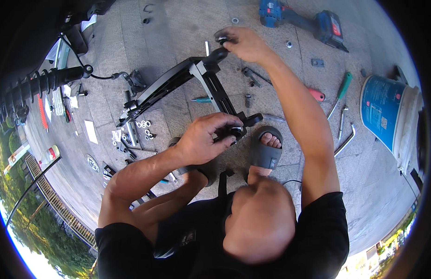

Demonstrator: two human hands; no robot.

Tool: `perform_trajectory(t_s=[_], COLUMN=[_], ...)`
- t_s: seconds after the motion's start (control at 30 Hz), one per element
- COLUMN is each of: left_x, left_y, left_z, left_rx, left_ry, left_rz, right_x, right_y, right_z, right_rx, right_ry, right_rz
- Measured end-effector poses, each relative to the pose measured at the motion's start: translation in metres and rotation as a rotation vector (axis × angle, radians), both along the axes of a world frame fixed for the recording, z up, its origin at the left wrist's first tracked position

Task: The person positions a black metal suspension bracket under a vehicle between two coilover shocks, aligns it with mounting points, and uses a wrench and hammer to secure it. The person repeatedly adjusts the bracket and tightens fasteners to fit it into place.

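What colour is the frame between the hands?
The frame is mostly black, clearest in the head view.

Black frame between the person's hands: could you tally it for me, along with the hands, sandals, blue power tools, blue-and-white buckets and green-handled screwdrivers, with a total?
Black frame: 1
Hands, left hand and right hand: 2
Sandals: 2
Blue power tool: 1
Blue-and-white bucket: 1
Green-handled screwdriver: 1
Total: 8

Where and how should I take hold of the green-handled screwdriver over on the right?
Take the green-handled screwdriver by its thick handle, from above and slightly left. It lies on the ground with the handle at the far end, and the blue bucket is to its right. The thin shaft would probably be harder to hold.
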State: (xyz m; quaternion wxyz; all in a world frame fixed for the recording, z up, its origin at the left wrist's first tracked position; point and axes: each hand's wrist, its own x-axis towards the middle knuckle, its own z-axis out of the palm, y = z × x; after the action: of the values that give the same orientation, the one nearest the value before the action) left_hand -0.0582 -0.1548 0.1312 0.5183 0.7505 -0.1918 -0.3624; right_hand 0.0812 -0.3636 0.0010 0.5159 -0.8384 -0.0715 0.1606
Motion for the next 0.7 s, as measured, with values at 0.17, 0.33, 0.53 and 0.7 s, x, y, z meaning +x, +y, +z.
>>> perform_trajectory(t_s=[0.17,0.33,0.53,0.7], left_x=[-0.007,-0.010,-0.006,-0.006], left_y=[0.011,0.015,0.020,0.020], left_z=[0.001,-0.002,-0.006,-0.008], left_rx=[0.006,0.024,0.017,0.026], left_ry=[0.101,0.137,0.125,0.116], left_rz=[0.080,0.101,0.124,0.151], right_x=[0.014,0.020,0.010,0.005], right_y=[0.005,0.008,0.003,0.009], right_z=[0.003,0.005,0.003,0.004], right_rx=[0.217,0.117,0.126,0.062], right_ry=[0.271,0.328,0.187,0.099], right_rz=[0.154,0.240,0.383,0.292])
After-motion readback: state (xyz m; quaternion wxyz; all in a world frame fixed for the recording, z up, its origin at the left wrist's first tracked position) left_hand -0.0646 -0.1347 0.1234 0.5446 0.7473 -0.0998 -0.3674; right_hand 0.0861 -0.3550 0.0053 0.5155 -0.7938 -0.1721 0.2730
